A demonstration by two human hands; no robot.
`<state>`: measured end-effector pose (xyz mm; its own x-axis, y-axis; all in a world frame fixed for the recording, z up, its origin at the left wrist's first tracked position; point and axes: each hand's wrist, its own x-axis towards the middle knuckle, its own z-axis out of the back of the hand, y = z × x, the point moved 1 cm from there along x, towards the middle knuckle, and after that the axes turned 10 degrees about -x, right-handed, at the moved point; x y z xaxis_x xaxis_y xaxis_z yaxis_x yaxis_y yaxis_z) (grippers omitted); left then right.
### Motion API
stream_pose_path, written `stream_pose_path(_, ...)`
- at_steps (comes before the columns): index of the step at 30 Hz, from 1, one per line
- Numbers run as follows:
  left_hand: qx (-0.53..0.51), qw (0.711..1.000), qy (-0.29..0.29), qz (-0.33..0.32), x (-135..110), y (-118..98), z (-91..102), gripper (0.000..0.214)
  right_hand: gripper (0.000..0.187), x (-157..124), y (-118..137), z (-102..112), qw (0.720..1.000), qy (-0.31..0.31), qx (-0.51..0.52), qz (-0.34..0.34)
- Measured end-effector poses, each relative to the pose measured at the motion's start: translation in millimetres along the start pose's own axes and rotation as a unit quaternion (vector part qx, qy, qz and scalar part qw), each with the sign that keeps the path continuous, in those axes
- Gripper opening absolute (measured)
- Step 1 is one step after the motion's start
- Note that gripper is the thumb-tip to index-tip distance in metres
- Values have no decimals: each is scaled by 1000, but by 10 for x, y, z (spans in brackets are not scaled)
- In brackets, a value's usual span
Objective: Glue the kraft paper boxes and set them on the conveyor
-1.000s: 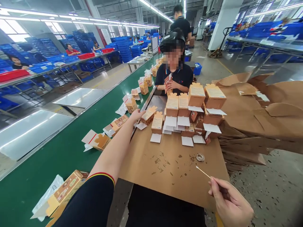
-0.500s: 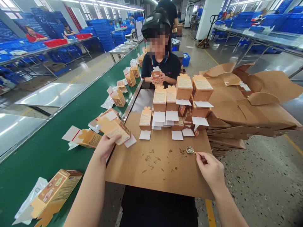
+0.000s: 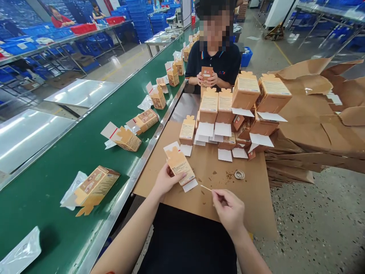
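My left hand [image 3: 167, 179] grips a tan printed carton [image 3: 180, 167], its scalloped top flap and white end flaps standing open. It is held tilted above the cardboard-covered table. Between the thumb and fingers of my right hand [image 3: 229, 208] is a thin cotton swab [image 3: 206, 188], its pale tip pointing left toward the carton's lower white flap, a short gap away. A small round glass dish [image 3: 239, 174] rests on the cardboard to the right, with brown specks beside it. Brown smears mark the cardboard partly behind the carton.
Several similar cartons [image 3: 209, 106] are stacked at the table's far side. A green conveyor belt [image 3: 94, 150] on the left carries more cartons and clear plastic bags. Flattened brown cardboard [image 3: 308, 125] is piled right. A co-worker [image 3: 213, 61] opposite holds a carton.
My left hand has brought the carton from the belt's edge over the table. My right hand has lifted the swab from the dish and moved left toward the carton. The view has shifted.
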<state>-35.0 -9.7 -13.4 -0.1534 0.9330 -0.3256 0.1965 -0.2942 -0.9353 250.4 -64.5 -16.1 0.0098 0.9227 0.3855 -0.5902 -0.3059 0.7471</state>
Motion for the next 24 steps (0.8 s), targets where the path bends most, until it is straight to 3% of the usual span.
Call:
stream_pose_path(5,18,1000,9,-8,-4,3,0,85,30,-47,90,-438,998,47,21,22)
stream_pose_path(10,16,1000,10,-8,-27,-21,-18,82,32,-22,56,-509,998,53,28,35)
stream_pose_path(14,31,999,6,-18,-100,-1,-34,79,32,-15,41,-389,999,18,24,28)
stream_pose_path(20,100,989,-6,-108,-350,226,-120,77,26,-123,-27,35,999,-24,21,-2)
stream_pose_path(24,139,983,-3,-120,-390,341,-177,66,28,-185,-56,204,999,-38,11,-31)
